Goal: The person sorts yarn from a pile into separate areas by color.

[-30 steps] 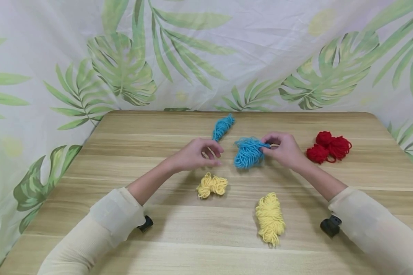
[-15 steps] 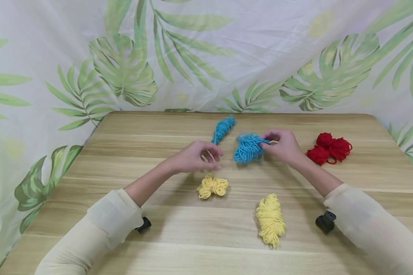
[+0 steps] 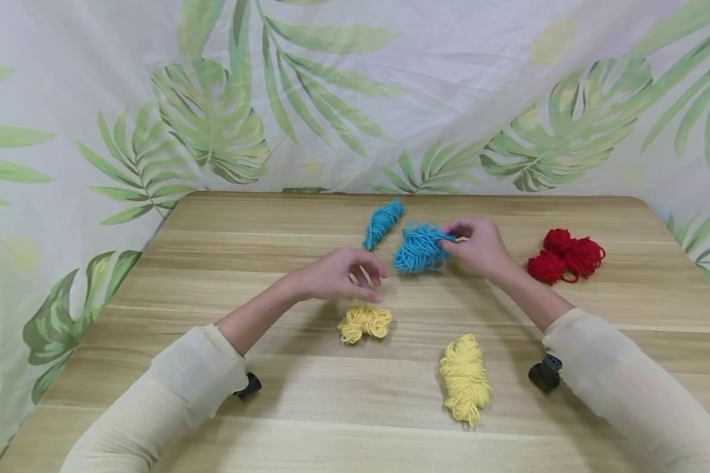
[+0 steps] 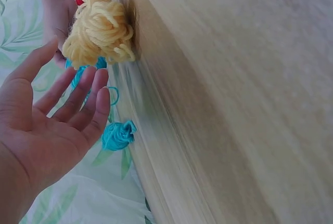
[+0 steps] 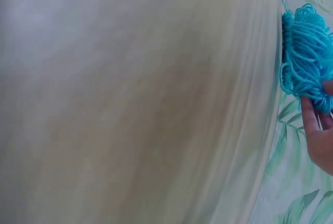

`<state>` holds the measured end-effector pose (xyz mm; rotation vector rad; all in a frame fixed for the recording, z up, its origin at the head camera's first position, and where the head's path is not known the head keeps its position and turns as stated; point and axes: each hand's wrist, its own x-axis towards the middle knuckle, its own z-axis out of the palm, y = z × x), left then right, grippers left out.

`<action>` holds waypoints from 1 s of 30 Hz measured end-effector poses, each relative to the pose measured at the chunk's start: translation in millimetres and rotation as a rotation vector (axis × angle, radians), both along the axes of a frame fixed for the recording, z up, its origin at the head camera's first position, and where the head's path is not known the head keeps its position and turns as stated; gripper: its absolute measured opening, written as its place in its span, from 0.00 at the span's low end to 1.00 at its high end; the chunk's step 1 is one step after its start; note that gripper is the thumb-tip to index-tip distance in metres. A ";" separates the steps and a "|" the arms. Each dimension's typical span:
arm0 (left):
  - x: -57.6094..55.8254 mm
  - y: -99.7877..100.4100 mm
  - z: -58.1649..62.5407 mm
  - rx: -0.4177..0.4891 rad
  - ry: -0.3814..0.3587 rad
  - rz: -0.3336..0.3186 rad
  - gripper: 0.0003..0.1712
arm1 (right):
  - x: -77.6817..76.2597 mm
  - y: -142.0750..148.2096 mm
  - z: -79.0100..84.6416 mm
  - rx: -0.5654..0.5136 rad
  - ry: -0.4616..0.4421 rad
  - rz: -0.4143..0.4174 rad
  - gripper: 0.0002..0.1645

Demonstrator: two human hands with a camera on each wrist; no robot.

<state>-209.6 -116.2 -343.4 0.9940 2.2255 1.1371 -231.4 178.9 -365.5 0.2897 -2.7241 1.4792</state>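
Note:
My right hand (image 3: 479, 246) pinches one end of a looser blue yarn bundle (image 3: 419, 249); in the right wrist view the thumb and fingers close on the end of that blue yarn (image 5: 308, 52). My left hand (image 3: 343, 274) hovers with relaxed, parted fingers and holds nothing; in the left wrist view its palm (image 4: 52, 135) faces up. Just in front of it lies a small yellow yarn bundle (image 3: 365, 322), tied in the middle. Behind it a tightly wound blue yarn bundle (image 3: 383, 223) lies slanted on the table.
A longer yellow yarn skein (image 3: 465, 380) lies toward the front of the wooden table (image 3: 260, 420). Red yarn bundles (image 3: 567, 255) sit together at the right. A leaf-print cloth (image 3: 355, 98) hangs behind the table's back edge.
My right hand has moved a little left and back, carrying the blue yarn bundle closer to the other blue one. My left hand has shifted slightly toward the front.

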 end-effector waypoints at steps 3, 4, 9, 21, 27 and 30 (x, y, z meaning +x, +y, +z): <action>0.4 -0.6 0.2 -0.010 -0.009 -0.011 0.22 | -2.4 -3.6 1.3 -0.004 0.001 -0.008 0.10; 0.5 -0.6 0.3 -0.011 -0.009 -0.018 0.22 | -3.0 -4.6 1.8 -0.006 0.000 -0.009 0.10; 1.5 -0.8 0.3 -0.027 -0.014 -0.036 0.22 | -5.8 -8.2 3.5 -0.006 -0.007 -0.010 0.10; 5.7 -3.1 3.2 -0.089 -0.098 -0.065 0.23 | -18.6 -14.7 3.7 -0.027 -0.015 -0.027 0.10; 5.0 -4.7 2.8 -0.091 -0.109 -0.115 0.24 | -24.9 -15.9 2.6 -0.013 -0.023 -0.046 0.10; 4.2 -4.7 1.8 -0.082 -0.112 -0.141 0.24 | -28.4 -15.9 1.5 -0.011 -0.033 -0.052 0.10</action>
